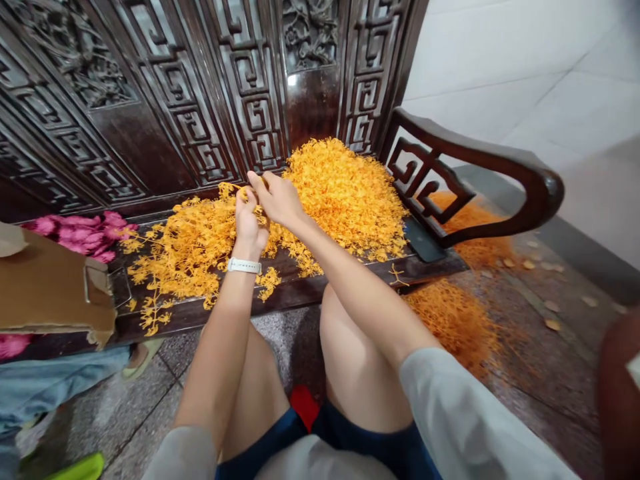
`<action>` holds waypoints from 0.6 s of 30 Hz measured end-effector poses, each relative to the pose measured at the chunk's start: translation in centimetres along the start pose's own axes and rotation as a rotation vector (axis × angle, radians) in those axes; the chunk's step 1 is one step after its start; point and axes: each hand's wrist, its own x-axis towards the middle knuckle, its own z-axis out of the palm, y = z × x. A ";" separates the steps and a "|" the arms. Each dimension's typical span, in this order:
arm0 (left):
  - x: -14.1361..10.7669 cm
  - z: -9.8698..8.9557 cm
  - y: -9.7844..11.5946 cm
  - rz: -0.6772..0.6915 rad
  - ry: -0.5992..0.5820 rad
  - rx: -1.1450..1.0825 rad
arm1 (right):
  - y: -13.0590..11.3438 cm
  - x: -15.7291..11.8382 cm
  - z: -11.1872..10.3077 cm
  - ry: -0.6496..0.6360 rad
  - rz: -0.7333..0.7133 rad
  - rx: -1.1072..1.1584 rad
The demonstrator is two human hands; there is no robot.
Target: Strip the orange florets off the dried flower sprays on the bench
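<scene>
My left hand [249, 223], with a pale band on its wrist, is closed on a yellow-orange artificial flower sprig [229, 188]. Right beside it, the fingers of my right hand [281, 199] pinch at the same sprig; their tips are partly hidden. Under and left of my hands spreads a loose heap of branched orange flower sprigs [185, 243]. Behind my right hand rises a taller, denser mound of small orange flower pieces [345, 200]. Both heaps lie on the seat of a dark wooden bench [295, 291].
A cardboard box [55, 283] and pink artificial flowers [83, 233] sit at the left. A dark phone-like slab [425, 239] lies by the carved armrest [530, 180]. Orange stem-like piles [453, 327] cover part of the floor at right. Another person's leg [65, 383] shows at lower left.
</scene>
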 end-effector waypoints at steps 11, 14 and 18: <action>0.6 -0.2 0.2 -0.006 -0.050 -0.132 | 0.9 0.2 1.4 -0.101 -0.007 0.319; 0.5 0.0 0.7 -0.041 -0.089 -0.136 | 1.6 0.5 1.4 -0.181 0.009 0.433; 0.1 0.3 1.0 -0.098 -0.115 -0.114 | 1.5 0.4 0.7 -0.224 0.061 0.445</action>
